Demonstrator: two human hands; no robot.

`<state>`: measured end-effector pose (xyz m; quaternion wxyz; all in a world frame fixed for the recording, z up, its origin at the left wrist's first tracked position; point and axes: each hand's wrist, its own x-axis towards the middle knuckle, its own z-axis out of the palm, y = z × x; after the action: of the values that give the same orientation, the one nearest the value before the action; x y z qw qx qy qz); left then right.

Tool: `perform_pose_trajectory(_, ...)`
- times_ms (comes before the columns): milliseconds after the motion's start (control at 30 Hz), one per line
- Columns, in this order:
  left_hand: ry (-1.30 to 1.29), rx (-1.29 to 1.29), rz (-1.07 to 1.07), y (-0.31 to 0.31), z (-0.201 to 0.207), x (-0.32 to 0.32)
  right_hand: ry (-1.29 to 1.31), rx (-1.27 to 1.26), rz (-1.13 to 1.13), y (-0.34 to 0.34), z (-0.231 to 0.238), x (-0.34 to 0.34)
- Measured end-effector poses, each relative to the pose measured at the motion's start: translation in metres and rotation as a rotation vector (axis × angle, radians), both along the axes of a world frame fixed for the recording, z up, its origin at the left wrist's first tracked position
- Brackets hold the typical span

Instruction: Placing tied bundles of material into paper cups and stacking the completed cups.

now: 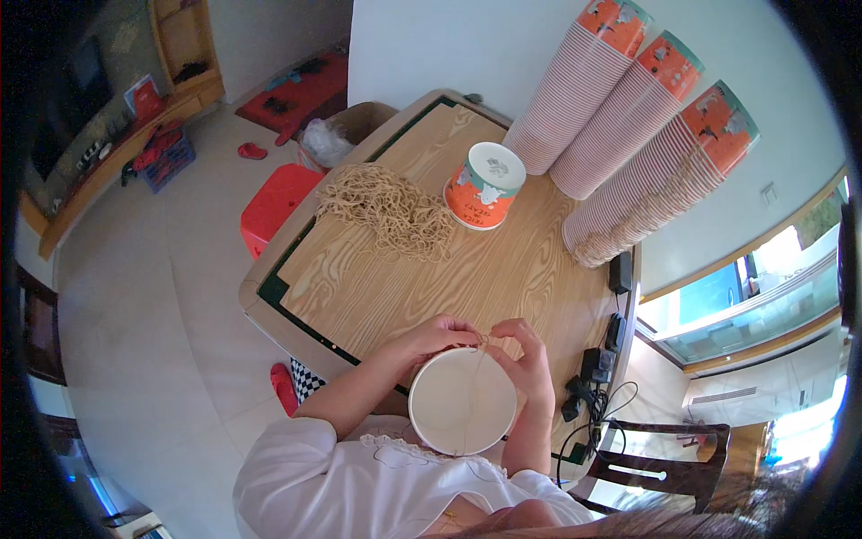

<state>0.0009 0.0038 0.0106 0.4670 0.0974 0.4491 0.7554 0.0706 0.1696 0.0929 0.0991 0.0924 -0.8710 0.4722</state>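
A round paper bucket, white inside, is close to my body at the table's near edge with its mouth facing up. At its far rim, the fingers of my left hand are pinched on a thin tan cord. From the other side, my right hand meets it with thumb and forefinger closed on the same cord. A fine strand runs across the bucket's mouth toward me. Farther off lies a tangled heap of tan cord loops. Next to the heap, an orange and green paper bucket stands upside down.
Tall nested bucket stacks lean at the table's far right, one draped with tan cord. Black power adapters and cables line the right edge. A red stool, a box with a plastic bag and a dark chair surround the wooden table.
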Motion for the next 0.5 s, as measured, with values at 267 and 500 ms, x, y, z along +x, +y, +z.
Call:
perform_pose_trajectory(267,0.033,-0.004,-0.024,0.000,0.003,-0.001,-0.057,0.096,-0.049,0.000,-0.005,-0.008)
perform_pose_trajectory(500,0.195,-0.065,-0.069,0.002,0.010,-0.002,-0.060,0.071,-0.061,-0.001,-0.020,-0.025)
